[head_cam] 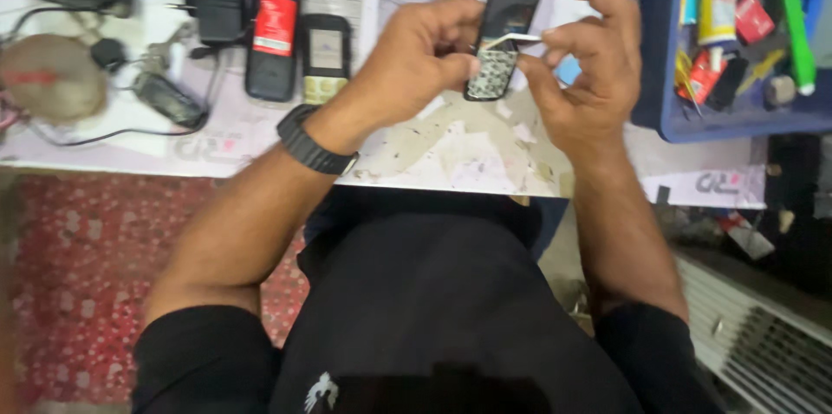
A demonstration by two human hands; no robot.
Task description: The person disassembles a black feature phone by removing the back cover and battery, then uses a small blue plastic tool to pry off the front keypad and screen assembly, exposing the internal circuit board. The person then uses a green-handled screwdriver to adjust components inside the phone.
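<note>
Hands, left hand (420, 50) and right hand (585, 63), grip black phone (503, 37) with tweezers (513, 40)

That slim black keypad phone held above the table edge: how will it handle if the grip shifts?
The slim black keypad phone looks rigid and probably light, pinched by the left hand alone. Its glossy casing may be slippery. The right hand presses thin metal tweezers against it, so it could twist.

Black shirt (416, 310) with sleeves pushed up past elbows, small white bird-like emblem (321, 392) on chest. Black ridged-band wristwatch (310, 143) on left wrist. Forearms bare.
</note>
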